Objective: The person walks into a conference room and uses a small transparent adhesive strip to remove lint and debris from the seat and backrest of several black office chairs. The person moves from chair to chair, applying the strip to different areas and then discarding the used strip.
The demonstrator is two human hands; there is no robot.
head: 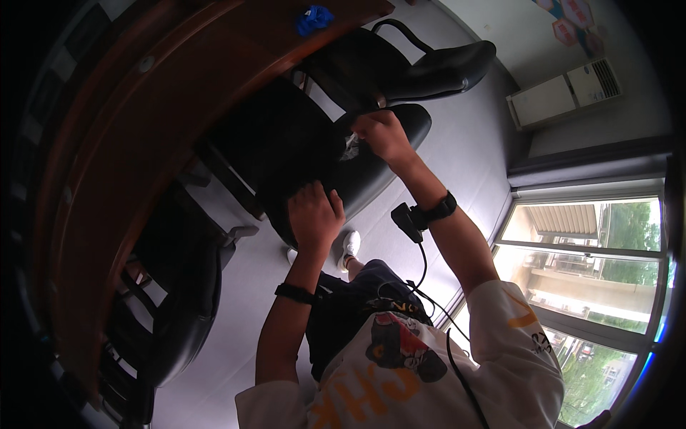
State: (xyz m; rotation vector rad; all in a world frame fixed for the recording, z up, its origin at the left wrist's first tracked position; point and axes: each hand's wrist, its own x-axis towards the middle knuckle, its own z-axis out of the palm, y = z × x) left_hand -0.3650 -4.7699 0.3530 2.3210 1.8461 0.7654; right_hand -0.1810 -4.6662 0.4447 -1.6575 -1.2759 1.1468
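A black padded chair [370,182] stands in front of me, its backrest nearest my body. My right hand [381,137] is closed on a crumpled, whitish translucent piece [350,147], perhaps thin plastic or tissue, held at the upper part of the backrest. My left hand [315,212] rests on the lower left end of the same backrest, its fingers over the top edge and the thumb apart. Each wrist wears a black strap; the right one carries a small black device [408,221] with a cable.
A long brown wooden table [177,102] curves along the left and bears a crumpled blue item [314,20]. Another black chair [450,67] stands beyond mine, and several [187,316] stand at lower left. A white floor-standing air conditioner [568,94] and windows [584,268] are at right.
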